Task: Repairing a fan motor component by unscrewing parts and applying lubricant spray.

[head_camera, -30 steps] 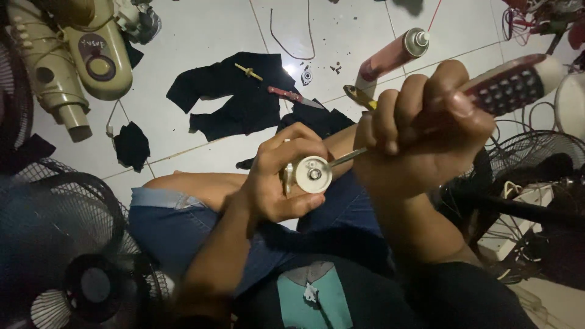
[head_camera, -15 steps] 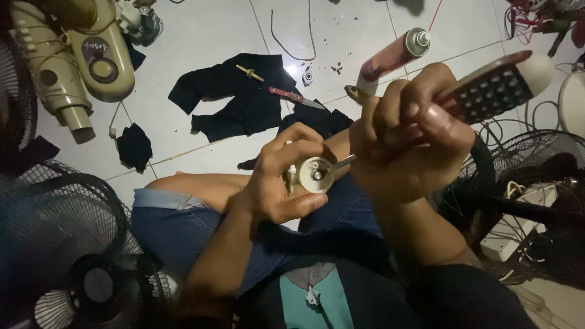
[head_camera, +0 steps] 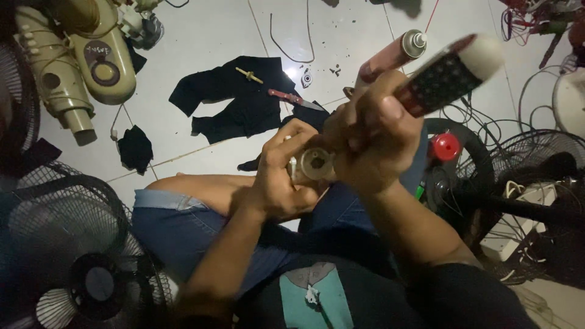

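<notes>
Now the right hand (head_camera: 372,143) has closed onto the round metal part (head_camera: 317,163).

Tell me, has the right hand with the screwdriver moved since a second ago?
Yes. The right hand has shifted left, closer over the round metal part in the left hand, judged against the spray can on the floor.

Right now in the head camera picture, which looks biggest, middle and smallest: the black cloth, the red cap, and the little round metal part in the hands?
1. black cloth, clearly the biggest.
2. and 3. round metal part and red cap look about alike. The part sits nearer the camera, between the left hand and right hand, so no sure order.
</notes>
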